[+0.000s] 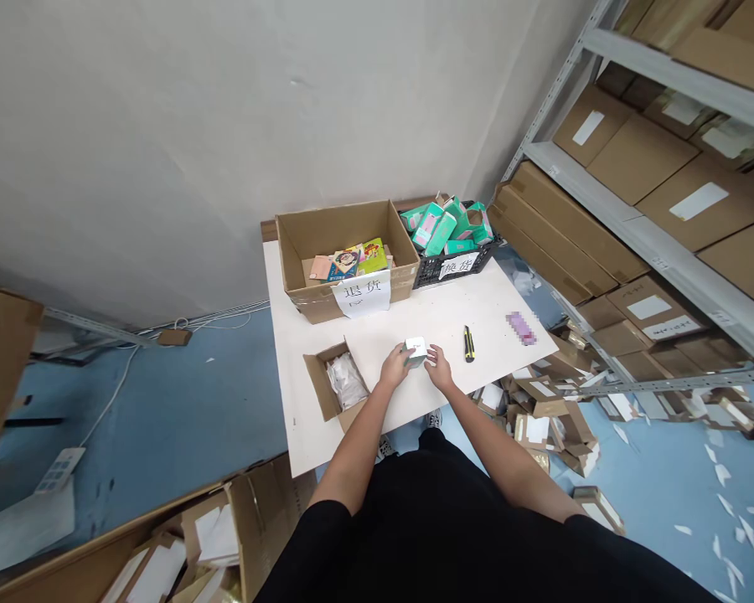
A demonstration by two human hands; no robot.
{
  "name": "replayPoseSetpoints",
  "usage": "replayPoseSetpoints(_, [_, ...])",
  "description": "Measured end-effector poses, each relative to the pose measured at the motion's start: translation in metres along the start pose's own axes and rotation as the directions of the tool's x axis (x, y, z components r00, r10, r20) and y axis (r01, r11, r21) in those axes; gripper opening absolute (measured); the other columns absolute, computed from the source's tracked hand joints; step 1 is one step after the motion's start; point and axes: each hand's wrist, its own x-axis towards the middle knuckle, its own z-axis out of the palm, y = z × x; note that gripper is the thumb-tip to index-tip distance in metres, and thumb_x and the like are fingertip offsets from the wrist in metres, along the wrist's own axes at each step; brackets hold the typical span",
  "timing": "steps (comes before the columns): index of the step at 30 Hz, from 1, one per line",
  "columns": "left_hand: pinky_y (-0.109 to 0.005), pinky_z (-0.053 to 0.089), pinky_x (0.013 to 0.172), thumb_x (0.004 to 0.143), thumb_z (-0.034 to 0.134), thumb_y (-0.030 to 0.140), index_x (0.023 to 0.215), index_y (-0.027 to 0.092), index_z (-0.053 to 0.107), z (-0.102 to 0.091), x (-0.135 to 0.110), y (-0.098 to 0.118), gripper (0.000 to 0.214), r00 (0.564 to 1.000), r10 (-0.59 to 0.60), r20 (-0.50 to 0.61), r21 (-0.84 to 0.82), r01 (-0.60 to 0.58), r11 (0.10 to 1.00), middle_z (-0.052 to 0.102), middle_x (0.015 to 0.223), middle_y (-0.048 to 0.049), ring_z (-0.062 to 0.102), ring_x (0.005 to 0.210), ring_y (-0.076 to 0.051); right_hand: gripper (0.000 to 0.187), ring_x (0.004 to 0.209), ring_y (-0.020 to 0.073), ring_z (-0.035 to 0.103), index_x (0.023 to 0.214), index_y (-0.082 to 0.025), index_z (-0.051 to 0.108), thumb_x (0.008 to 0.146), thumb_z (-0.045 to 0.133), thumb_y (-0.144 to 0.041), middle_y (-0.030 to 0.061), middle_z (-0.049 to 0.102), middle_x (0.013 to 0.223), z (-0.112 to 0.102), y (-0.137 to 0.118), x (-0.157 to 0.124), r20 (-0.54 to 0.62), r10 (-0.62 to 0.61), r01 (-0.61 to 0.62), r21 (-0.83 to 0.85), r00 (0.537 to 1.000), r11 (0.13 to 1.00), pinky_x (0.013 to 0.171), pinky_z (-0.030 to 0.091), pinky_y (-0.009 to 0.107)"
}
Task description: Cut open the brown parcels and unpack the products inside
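Both of my hands hold a small white and green box (pixel 415 349) just above the white table (pixel 477 310), near its front edge. My left hand (pixel 394 367) grips the box's left side with curled fingers. My right hand (pixel 438 366) grips its right side. A small open cardboard box (pixel 319 381) with white wrapping inside lies just left of my left hand. A yellow and black utility knife (pixel 468 343) lies on the table a little right of my right hand.
At the table's back stand a large open carton (pixel 302 243) of colourful boxes with a paper label and a black crate (pixel 440 266) of teal boxes. Metal shelving (pixel 653 234) with cartons fills the right. Torn cartons litter the blue floor (pixel 559 419); another open carton (pixel 182 544) sits at bottom left.
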Motion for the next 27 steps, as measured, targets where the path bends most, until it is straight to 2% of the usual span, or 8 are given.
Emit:
replayPoseSetpoints(3, [-0.049, 0.054, 0.111, 0.073, 0.079, 0.010, 0.128, 0.024, 0.065, 0.012, 0.002, -0.008, 0.059, 0.994, -0.072, -0.085, -0.057, 0.067, 0.996, 0.066, 0.139, -0.0127, 0.066, 0.128, -0.030, 0.052, 0.112, 0.0238, 0.072, 0.129, -0.022, 0.055, 0.077, 0.062, -0.025, 0.0095, 0.074, 0.119, 0.011, 0.001, 0.011, 0.024, 0.055, -0.057, 0.100, 0.998, 0.993, 0.100, 0.057, 0.040])
replayPoseSetpoints(6, [-0.045, 0.058, 0.103, 0.071, 0.076, 0.008, 0.119, 0.022, 0.063, 0.020, 0.015, -0.010, 0.052, 0.974, -0.148, -0.169, -0.190, 0.115, 0.975, 0.072, 0.125, -0.0099, 0.073, 0.113, -0.027, 0.040, 0.097, 0.0244, 0.072, 0.114, -0.023, 0.056, 0.076, 0.067, -0.031, 0.0052, 0.074, 0.100, 0.019, -0.005, 0.027, 0.040, 0.077, -0.084, 0.198, 0.996, 0.977, 0.092, 0.058, 0.040])
replayPoseSetpoints(9, [-0.043, 0.058, 0.102, 0.071, 0.078, 0.012, 0.111, 0.023, 0.064, 0.018, 0.038, -0.001, 0.044, 0.969, -0.118, -0.217, -0.235, 0.066, 0.970, 0.074, 0.121, -0.0068, 0.074, 0.106, -0.024, 0.040, 0.087, 0.0240, 0.069, 0.105, -0.024, 0.055, 0.073, 0.074, -0.040, 0.0010, 0.071, 0.086, 0.011, -0.019, 0.048, 0.025, 0.042, -0.048, 0.347, 0.999, 0.936, 0.085, 0.057, 0.038])
replayPoseSetpoints(11, [-0.044, 0.058, 0.103, 0.074, 0.079, 0.016, 0.114, 0.024, 0.065, 0.014, 0.058, 0.014, 0.043, 0.967, -0.059, -0.247, -0.206, 0.007, 0.978, 0.075, 0.123, -0.0068, 0.074, 0.106, -0.024, 0.044, 0.083, 0.0233, 0.067, 0.103, -0.024, 0.056, 0.071, 0.078, -0.045, -0.0011, 0.068, 0.081, -0.004, -0.033, 0.068, 0.021, -0.003, -0.006, 0.426, 1.000, 0.905, 0.083, 0.056, 0.037])
replayPoseSetpoints(14, [-0.045, 0.058, 0.103, 0.080, 0.079, 0.021, 0.122, 0.025, 0.065, 0.012, 0.097, 0.051, 0.044, 0.957, 0.046, -0.287, -0.152, -0.093, 0.984, 0.075, 0.127, -0.0085, 0.074, 0.107, -0.025, 0.048, 0.082, 0.0221, 0.066, 0.105, -0.024, 0.060, 0.071, 0.081, -0.052, -0.0018, 0.067, 0.080, -0.040, -0.060, 0.109, -0.008, -0.091, 0.085, 0.448, 0.996, 0.890, 0.081, 0.055, 0.036])
replayPoseSetpoints(18, [-0.042, 0.059, 0.101, 0.087, 0.078, 0.027, 0.131, 0.023, 0.063, 0.021, 0.167, 0.120, 0.047, 0.925, 0.184, -0.332, -0.092, -0.226, 0.970, 0.075, 0.127, -0.0111, 0.074, 0.109, -0.025, 0.052, 0.085, 0.0215, 0.067, 0.112, -0.023, 0.066, 0.074, 0.081, -0.056, 0.0009, 0.070, 0.088, -0.102, -0.100, 0.182, -0.077, -0.218, 0.231, 0.398, 0.973, 0.888, 0.083, 0.056, 0.035])
replayPoseSetpoints(23, [-0.039, 0.061, 0.095, 0.089, 0.081, 0.031, 0.134, 0.022, 0.063, 0.033, 0.277, 0.208, 0.050, 0.879, 0.305, -0.365, -0.006, -0.330, 0.944, 0.076, 0.124, -0.0104, 0.075, 0.102, -0.023, 0.057, 0.083, 0.0210, 0.066, 0.123, -0.020, 0.069, 0.081, 0.077, -0.059, 0.0032, 0.071, 0.092, -0.178, -0.148, 0.299, -0.109, -0.365, 0.380, 0.336, 0.925, 0.862, 0.079, 0.058, 0.034])
replayPoseSetpoints(27, [-0.038, 0.060, 0.099, 0.089, 0.081, 0.031, 0.134, 0.022, 0.063, 0.040, 0.366, 0.246, 0.050, 0.839, 0.325, -0.437, 0.027, -0.349, 0.937, 0.074, 0.129, -0.0115, 0.074, 0.110, -0.024, 0.057, 0.090, 0.0229, 0.068, 0.134, -0.019, 0.071, 0.088, 0.073, -0.053, 0.0075, 0.074, 0.104, -0.213, -0.177, 0.396, -0.163, -0.462, 0.486, 0.174, 0.872, 0.857, 0.089, 0.059, 0.039])
